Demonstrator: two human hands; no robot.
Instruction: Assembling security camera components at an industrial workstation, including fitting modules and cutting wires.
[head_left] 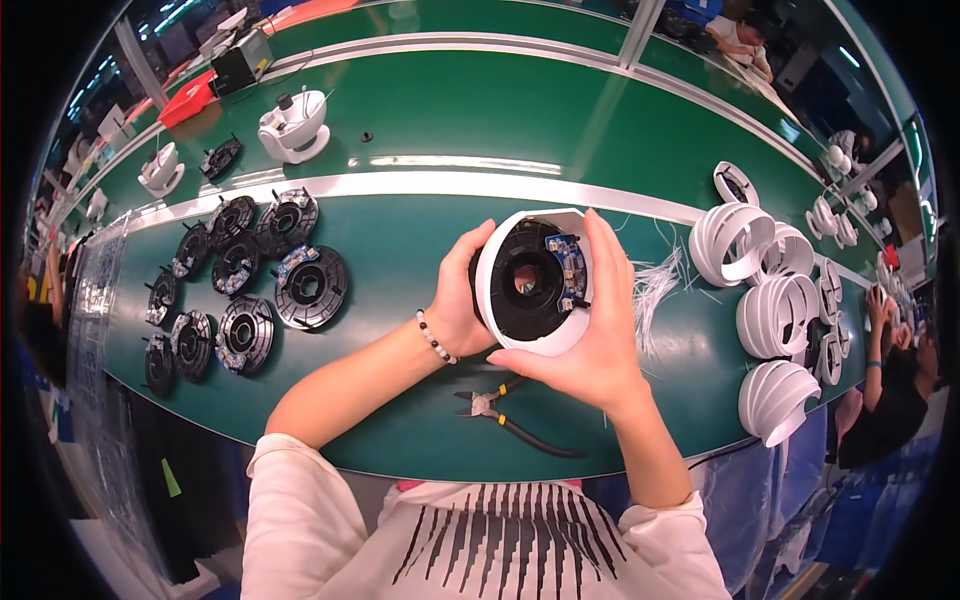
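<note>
Above green bench (395, 430) | white housing (558, 339), opening toward camera, black disc (509, 303) inside | left hand (462, 290) cups left side | right hand (602, 350) clasps right wall

Left grip (460, 303) cupped, right grip (606, 345) spread, forearms (355, 388) angled inward
</note>
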